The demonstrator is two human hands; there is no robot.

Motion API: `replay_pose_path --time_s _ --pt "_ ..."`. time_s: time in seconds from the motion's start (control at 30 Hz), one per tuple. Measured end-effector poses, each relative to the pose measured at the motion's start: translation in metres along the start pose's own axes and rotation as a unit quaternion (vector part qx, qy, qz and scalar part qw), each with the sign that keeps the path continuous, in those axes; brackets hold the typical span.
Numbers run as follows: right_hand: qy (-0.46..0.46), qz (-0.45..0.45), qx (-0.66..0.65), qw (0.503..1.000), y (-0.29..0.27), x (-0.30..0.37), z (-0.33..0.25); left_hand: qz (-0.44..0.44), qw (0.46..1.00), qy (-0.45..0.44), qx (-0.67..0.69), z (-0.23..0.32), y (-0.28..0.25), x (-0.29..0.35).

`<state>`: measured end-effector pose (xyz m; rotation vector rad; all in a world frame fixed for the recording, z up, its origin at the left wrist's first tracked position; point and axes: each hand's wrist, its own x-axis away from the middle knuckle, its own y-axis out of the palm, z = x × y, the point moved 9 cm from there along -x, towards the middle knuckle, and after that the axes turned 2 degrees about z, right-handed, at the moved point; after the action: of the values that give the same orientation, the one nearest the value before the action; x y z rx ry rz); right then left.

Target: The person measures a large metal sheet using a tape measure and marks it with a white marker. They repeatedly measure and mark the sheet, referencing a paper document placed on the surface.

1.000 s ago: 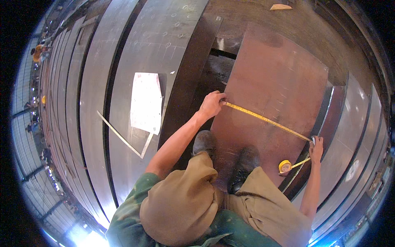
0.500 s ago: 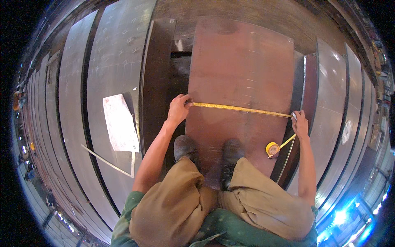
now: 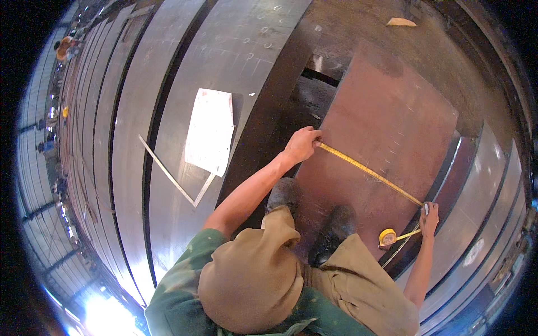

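Observation:
A reddish-brown steel plate (image 3: pixel 386 101) lies in front of me, with a yellow tape-measure blade (image 3: pixel 370 172) stretched across it. At the plate's left edge, my left hand (image 3: pixel 303 144) is closed in a pinch on the blade's end. My right hand (image 3: pixel 430 220) grips the blade at the right edge, and a small white piece, its kind unclear, shows between those fingers. From there the blade doubles back to the yellow tape-measure case (image 3: pixel 387 237), which rests on the plate's near right part. Short pale marks run in a line along the plate.
On the grey steel slab (image 3: pixel 185 112) to the left lie a white sheet (image 3: pixel 210 131) and a metal carpenter's square (image 3: pixel 168 171). Dark gaps separate the slabs. My boots (image 3: pixel 334 229) stand at the plate's near end. A person (image 3: pixel 64 49) is far off at left.
My view has turned left, so the plate and both hands appear farther right and tilted. Both hands keep hold of the stretched tape; the case still rests on the plate.

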<state>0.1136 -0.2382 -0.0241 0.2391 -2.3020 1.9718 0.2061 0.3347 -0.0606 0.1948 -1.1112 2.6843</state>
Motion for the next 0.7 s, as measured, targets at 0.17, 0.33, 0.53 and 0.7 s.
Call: replay_pose_path --time_s 0.17,0.33,0.53,0.7 --pt "-0.047 0.019 -0.07 0.996 0.002 -0.008 -0.01 0.016 1.0 -0.007 -0.002 -0.01 -0.002 0.009" --pt "-0.025 0.038 -0.041 0.998 0.009 -0.005 0.012 0.027 0.999 0.015 -0.02 0.003 -0.003 -0.001" --pt "0.032 0.067 -0.031 0.997 0.014 -0.028 0.04 0.074 0.997 0.024 -0.022 0.012 -0.028 -0.025" --pt "0.065 0.143 -0.134 0.978 -0.007 -0.079 0.06 0.046 0.996 0.077 -0.023 0.025 -0.035 -0.11"
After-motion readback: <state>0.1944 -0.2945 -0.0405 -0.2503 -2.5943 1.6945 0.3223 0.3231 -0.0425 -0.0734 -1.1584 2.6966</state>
